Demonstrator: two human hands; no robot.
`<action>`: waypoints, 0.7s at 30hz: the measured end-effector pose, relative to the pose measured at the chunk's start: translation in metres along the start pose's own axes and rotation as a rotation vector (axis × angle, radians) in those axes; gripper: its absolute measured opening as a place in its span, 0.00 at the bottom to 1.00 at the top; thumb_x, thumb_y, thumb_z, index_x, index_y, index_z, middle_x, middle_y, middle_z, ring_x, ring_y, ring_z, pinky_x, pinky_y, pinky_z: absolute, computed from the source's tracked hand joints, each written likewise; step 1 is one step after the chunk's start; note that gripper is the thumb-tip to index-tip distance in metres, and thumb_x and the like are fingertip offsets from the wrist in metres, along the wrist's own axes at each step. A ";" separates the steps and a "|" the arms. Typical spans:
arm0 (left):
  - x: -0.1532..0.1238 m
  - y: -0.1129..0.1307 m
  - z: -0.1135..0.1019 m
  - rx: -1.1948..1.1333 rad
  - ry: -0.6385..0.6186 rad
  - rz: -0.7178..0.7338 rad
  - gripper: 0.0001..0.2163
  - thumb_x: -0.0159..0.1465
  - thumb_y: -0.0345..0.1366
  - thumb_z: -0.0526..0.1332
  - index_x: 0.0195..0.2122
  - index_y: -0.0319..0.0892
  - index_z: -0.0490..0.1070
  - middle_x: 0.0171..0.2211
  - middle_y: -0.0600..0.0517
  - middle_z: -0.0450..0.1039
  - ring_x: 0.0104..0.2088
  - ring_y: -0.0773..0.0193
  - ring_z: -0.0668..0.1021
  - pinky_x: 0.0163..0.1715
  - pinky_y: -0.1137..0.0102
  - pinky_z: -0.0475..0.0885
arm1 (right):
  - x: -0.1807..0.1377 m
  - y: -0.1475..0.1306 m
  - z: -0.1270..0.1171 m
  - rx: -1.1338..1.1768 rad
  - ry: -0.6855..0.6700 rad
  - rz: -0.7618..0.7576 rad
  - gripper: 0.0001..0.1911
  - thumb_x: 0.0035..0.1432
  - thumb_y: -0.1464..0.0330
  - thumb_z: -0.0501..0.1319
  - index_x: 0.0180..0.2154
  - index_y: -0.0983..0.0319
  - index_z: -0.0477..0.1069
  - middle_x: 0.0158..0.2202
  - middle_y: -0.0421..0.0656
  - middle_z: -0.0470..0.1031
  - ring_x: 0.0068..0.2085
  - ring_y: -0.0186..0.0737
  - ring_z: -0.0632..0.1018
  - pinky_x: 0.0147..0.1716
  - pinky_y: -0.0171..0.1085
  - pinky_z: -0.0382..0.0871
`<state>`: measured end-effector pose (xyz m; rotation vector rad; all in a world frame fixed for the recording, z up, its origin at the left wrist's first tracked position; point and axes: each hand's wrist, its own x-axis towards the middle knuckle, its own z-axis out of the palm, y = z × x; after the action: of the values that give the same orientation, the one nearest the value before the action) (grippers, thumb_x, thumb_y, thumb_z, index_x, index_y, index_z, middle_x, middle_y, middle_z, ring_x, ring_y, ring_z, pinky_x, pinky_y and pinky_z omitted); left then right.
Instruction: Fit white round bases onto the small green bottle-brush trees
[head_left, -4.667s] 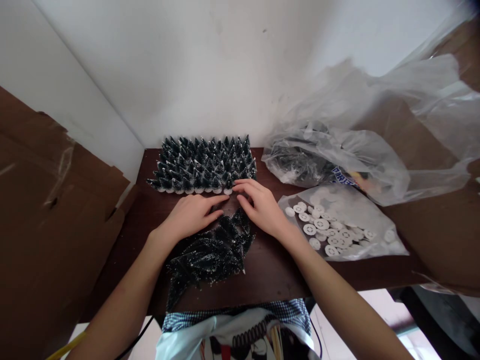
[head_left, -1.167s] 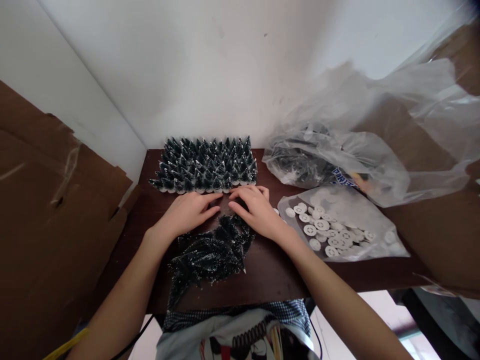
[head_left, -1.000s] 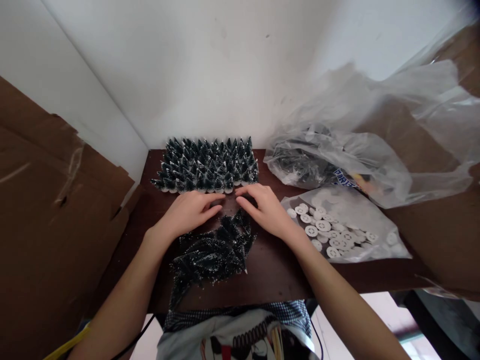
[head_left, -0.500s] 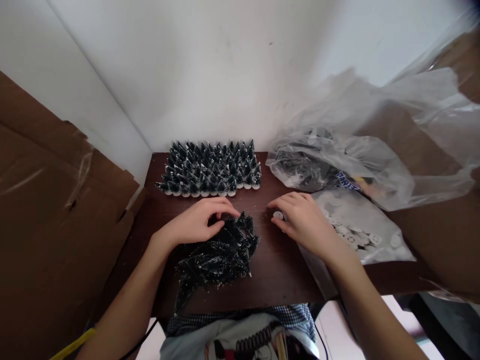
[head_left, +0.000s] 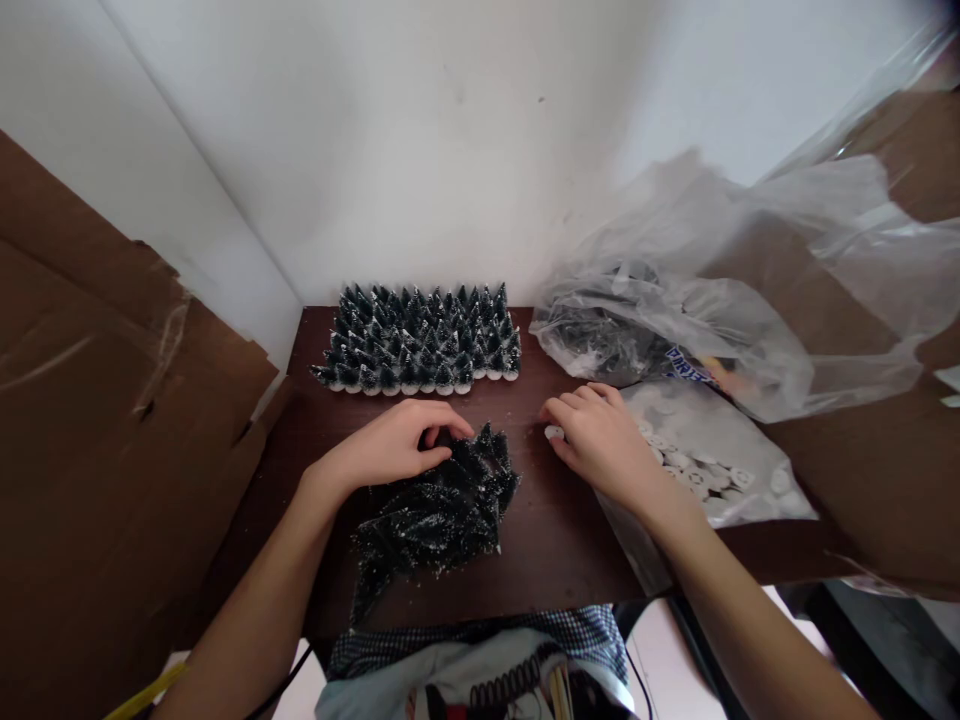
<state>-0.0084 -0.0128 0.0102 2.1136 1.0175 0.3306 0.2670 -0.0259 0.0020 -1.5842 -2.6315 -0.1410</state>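
My left hand (head_left: 397, 440) is over the upper left side of a loose heap of dark green miniature bottle-brush trees (head_left: 435, 520) with white-flecked tips. Its thumb and fingers are curved but apart, with nothing seen between them. At the edge of a clear plastic bag, my right hand (head_left: 604, 440) has its thumb and index finger closed round a white round base (head_left: 554, 432), partly hidden by the fingers. Similar white bases (head_left: 701, 475) lie in or on that bag, below the right forearm and wrist.
Rows of small trees on white bases (head_left: 424, 345) stand against the wall at the back. A plastic bag (head_left: 607, 325) with dark contents sits behind my right hand. Cardboard boxes rise at the left (head_left: 97, 400) and right (head_left: 877, 460). The brown table (head_left: 555, 550) ends before my lap.
My right thumb and fingers have drawn closer round the white base. My left hand has shifted slightly left at the heap. The view has moved a little.
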 end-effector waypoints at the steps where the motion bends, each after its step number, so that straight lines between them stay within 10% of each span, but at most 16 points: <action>1: 0.000 0.000 0.000 -0.003 0.008 0.001 0.14 0.62 0.30 0.61 0.48 0.42 0.77 0.42 0.49 0.78 0.32 0.66 0.73 0.33 0.71 0.68 | 0.001 0.001 0.001 0.017 -0.001 -0.009 0.08 0.56 0.77 0.58 0.37 0.61 0.72 0.37 0.46 0.79 0.44 0.50 0.76 0.55 0.48 0.57; 21: 0.000 0.005 -0.002 -0.083 0.177 0.007 0.12 0.68 0.38 0.58 0.48 0.42 0.76 0.37 0.50 0.75 0.33 0.65 0.74 0.32 0.71 0.67 | 0.010 0.001 0.008 0.249 0.017 0.017 0.05 0.56 0.71 0.58 0.37 0.59 0.64 0.33 0.43 0.74 0.40 0.46 0.75 0.61 0.53 0.51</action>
<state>-0.0071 -0.0140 0.0149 2.0404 1.0784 0.5616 0.2628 -0.0156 -0.0052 -1.5133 -2.5049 0.1667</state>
